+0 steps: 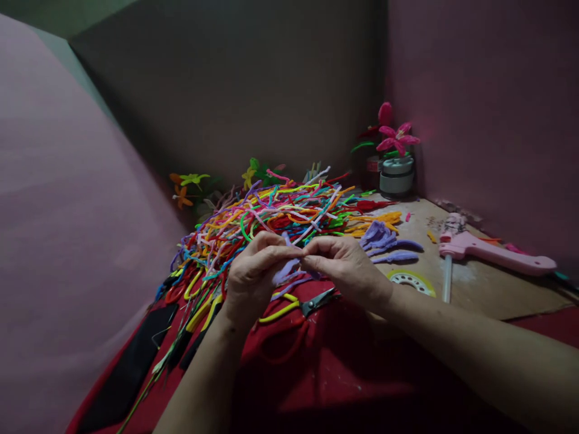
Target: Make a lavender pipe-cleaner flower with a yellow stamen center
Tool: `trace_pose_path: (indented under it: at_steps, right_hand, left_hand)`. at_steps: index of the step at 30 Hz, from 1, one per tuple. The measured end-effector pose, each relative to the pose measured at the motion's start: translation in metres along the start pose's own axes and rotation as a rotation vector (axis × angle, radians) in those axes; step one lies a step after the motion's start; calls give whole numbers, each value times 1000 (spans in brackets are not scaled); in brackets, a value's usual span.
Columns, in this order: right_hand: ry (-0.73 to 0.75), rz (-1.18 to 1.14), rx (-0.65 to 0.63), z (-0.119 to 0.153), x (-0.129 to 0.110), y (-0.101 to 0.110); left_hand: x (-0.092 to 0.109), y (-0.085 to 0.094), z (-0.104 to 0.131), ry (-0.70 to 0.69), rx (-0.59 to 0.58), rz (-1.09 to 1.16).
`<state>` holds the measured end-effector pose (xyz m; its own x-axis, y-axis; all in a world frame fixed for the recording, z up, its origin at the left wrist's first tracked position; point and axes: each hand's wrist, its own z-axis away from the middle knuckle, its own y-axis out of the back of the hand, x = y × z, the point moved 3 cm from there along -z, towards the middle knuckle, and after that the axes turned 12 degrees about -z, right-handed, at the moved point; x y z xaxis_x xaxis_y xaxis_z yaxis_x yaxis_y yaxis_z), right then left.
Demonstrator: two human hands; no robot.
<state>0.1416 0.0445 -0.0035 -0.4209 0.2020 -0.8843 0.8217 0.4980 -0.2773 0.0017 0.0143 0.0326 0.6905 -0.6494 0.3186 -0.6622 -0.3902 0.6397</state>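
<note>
While left hand [251, 274], curled, grips purple strip [284, 273], right hand [348, 268] pinches it.

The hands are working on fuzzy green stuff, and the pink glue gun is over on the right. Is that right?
No: the head view shows the fuzzy stuff in the left hand and right hand is purple, not green. The pink glue gun is over on the right.

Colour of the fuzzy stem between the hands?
Purple; the fuzzy stem shows in the head view.
</note>
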Motion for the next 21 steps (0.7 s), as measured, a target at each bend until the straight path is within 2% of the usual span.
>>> trace_pose_path:
  at_steps: [3, 5, 7, 9, 11, 12, 14, 18, 19, 21]
  right_hand:
    - [10, 78, -20, 1, -2, -1]
    - [90, 190, -23, 3, -3, -1]
    - [257, 355, -13, 6, -3, -2]
    - [441, 518, -1, 9, -1, -4]
    - [535, 609, 7, 10, 1, -6]
    - [526, 611, 15, 10, 2, -6]
    - [400, 513, 31, 7, 4, -5]
    - [-43, 132, 50, 0, 9, -2]
    - [-106, 80, 63, -1, 10, -1]
    - [-141, 61, 105, -1, 11, 1]
  left_hand:
    - [8, 6, -2, -112, 35, -251]
    - [10, 5, -4, -115, -27, -301]
    - [7, 0, -5, 18, -156, -244]
    - [1, -7, -3, 248, -301, -87]
    - [-4, -13, 0, 422, -387, 83]
    - [-5, -15, 1, 463, -397, 140]
    - [-7, -15, 1, 481, -371, 178]
    - [-9, -13, 1, 499, -281, 153]
    - [-9, -13, 1, 506, -261, 145]
    - [-11, -14, 3, 503, -213, 114]
